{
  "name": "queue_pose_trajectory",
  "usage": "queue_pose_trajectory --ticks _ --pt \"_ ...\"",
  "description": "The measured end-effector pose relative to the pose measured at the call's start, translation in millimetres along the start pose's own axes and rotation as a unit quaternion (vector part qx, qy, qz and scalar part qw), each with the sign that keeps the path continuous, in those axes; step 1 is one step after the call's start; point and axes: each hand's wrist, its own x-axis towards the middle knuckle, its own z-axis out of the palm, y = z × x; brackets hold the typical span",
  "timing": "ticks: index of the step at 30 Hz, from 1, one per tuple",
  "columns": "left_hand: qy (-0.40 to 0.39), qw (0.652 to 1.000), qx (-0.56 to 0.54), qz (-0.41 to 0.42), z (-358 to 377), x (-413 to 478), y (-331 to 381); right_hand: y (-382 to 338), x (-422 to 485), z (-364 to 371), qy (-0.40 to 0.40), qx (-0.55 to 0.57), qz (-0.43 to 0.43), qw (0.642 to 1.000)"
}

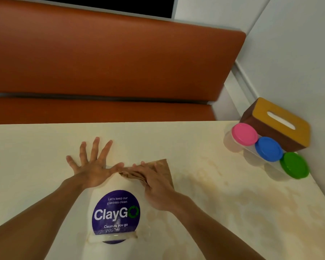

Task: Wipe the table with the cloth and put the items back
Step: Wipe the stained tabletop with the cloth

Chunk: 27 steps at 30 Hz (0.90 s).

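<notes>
A folded brown cloth (163,167) lies on the cream table (204,143) near its middle. My right hand (155,182) lies flat on top of the cloth with straight fingers pressing it down. My left hand (91,166) rests on the table just left of the cloth, fingers spread wide and the thumb reaching the cloth's left edge. Three clear containers stand in a row at the table's right edge, with a pink lid (244,133), a blue lid (268,149) and a green lid (294,165). Behind them sits a wooden tissue box (278,122).
A round purple "ClayGo" sticker (115,214) sits on the table between my forearms. Brownish smears mark the table to the right of the cloth. An orange bench (111,59) runs along the far side, and a white wall (298,53) closes the right side.
</notes>
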Motion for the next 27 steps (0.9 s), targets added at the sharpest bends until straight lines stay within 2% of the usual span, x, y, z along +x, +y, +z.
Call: queue_pose_trajectory --ticks 2,4,6,7,8,10,11,12,14,17,19,22,27 --pt "-0.004 1.000 0.004 -0.001 -1 0 0 -6 -15 -19 0.043 0.047 -0.028 0.998" --pt "-0.006 1.000 0.009 -0.001 -1 0 0 -8 -29 -40 0.073 0.170 -0.061 0.981" --pt "-0.001 1.000 0.013 -0.004 -2 -1 2 -4 -44 -69 0.105 0.348 -0.035 0.931" --pt "0.002 1.000 0.015 -0.006 -2 -1 3 2 -53 -82 0.124 0.388 -0.013 0.913" --pt "0.004 1.000 0.015 -0.007 -1 -2 4 10 -61 -94 0.158 0.379 0.011 0.912" --pt "0.007 1.000 0.013 -0.007 0 -2 5 32 -71 -114 0.240 0.157 0.051 0.957" --pt "0.008 1.000 0.013 -0.006 0 -2 5 47 -73 -120 0.266 0.017 0.084 0.960" --pt "0.008 1.000 0.013 -0.006 0 -2 5 61 -72 -124 0.269 -0.096 0.122 0.951" --pt "0.009 1.000 0.012 -0.006 0 -3 5 80 -66 -117 0.225 -0.221 0.225 0.922" --pt "0.013 1.000 0.012 -0.005 0 -2 6 92 -53 -83 0.151 -0.232 0.345 0.897" --pt "0.016 1.000 0.010 -0.002 0 -1 6 88 -42 -62 0.164 -0.209 0.371 0.890" --pt "0.016 1.000 0.009 -0.001 0 0 6 71 -22 -43 0.189 -0.184 0.365 0.893" --pt "0.013 1.000 0.006 0.002 3 1 3 32 4 -9 0.167 -0.147 0.283 0.933"
